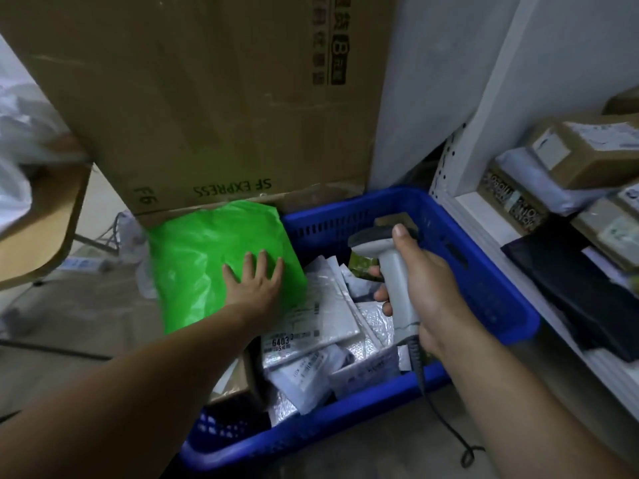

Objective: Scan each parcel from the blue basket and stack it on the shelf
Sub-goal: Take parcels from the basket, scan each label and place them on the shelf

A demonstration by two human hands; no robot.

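Forearms (138,375) stretch down: left hand (257,285) flat on a green parcel (200,257), right hand (428,292) gripping a scanner (394,271) over the blue basket (494,292); lifting it probably comes next.

A big brown cardboard box (207,98) stands in front of a pale grey wall (432,81). A wooden chair (45,219) is on the left, over a grey floor (86,305).

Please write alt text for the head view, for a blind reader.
The left hand rests flat on a green parcel at the edge of a blue basket of parcels; the right hand grips a grey scanner. More parcels lie on a white shelf.
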